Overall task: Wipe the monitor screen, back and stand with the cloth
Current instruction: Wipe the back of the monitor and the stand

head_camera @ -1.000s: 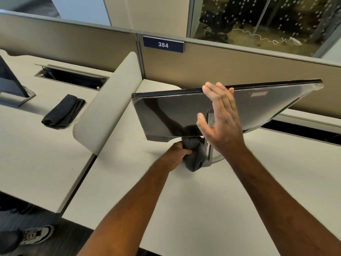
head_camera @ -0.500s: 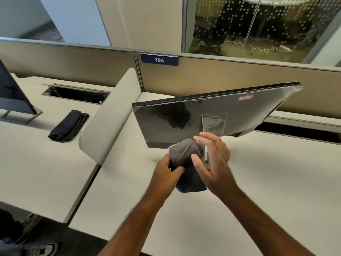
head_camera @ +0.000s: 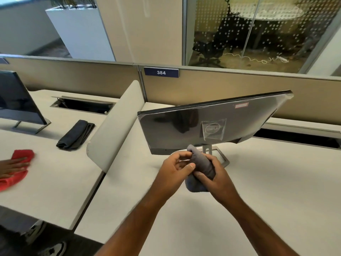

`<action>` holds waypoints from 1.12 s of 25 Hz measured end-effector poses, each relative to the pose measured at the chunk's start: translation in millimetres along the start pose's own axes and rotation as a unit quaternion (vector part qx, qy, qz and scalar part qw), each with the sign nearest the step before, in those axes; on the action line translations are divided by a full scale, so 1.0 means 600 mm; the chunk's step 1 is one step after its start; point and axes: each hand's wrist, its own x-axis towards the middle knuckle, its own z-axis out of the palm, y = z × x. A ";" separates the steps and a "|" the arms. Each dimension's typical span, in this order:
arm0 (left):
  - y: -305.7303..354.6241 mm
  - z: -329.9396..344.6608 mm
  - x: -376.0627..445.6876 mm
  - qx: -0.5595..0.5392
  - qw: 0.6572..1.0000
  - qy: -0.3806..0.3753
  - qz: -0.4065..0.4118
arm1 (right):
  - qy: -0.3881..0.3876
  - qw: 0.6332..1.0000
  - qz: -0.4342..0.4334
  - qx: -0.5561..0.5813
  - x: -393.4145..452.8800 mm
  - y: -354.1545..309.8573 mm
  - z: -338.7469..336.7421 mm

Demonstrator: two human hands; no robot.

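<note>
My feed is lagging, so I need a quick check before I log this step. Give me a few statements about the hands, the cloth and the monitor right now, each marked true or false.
1. Both hands hold the grey cloth. True: the left hand and the right hand grip it in front of the monitor.
2. The right hand rests on the monitor's top edge. False: it is down at the cloth.
3. The monitor shows its back, with a taped clear bag. True.
4. The cloth is spread flat on the desk. False: it is bunched up between the hands.
5. A folded dark cloth lies on the neighbouring desk. True.
</note>
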 end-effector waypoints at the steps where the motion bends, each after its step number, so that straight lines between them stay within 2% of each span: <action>1: 0.007 -0.011 0.001 0.044 0.998 0.019 0.039 | 0.021 1.000 0.011 -0.006 0.004 0.011 -0.004; 3: 0.025 -0.046 0.004 0.126 0.976 0.078 0.162 | 0.078 0.996 0.051 -0.012 0.012 0.039 -0.014; 5: 0.048 -0.089 0.011 0.226 0.920 0.163 0.276 | 0.126 0.988 0.086 -0.007 0.019 0.067 -0.025; 7: 0.072 -0.131 0.023 0.321 0.859 0.240 0.318 | 0.158 0.983 0.097 0.001 0.024 0.086 -0.031; 9: 0.081 -0.165 0.038 0.379 0.826 0.282 0.307 | 0.204 0.976 0.079 0.017 0.029 0.082 -0.031; 12: 0.073 -0.192 0.057 0.400 0.826 0.281 0.280 | 0.308 0.949 0.028 0.061 0.045 0.037 -0.038; 15: 0.066 -0.201 0.067 0.380 0.837 0.268 0.289 | 0.363 0.926 -0.026 0.104 0.075 -0.016 -0.065; 19: 0.071 -0.207 0.071 0.365 0.841 0.274 0.291 | 0.348 0.931 -0.073 0.080 0.116 -0.045 -0.093; 23: 0.077 -0.213 0.076 0.346 0.851 0.276 0.282 | 0.334 0.942 -0.043 0.003 0.147 -0.049 -0.093; 28: 0.082 -0.215 0.071 0.337 0.848 0.278 0.298 | 0.309 0.950 -0.011 -0.032 0.172 -0.064 -0.100</action>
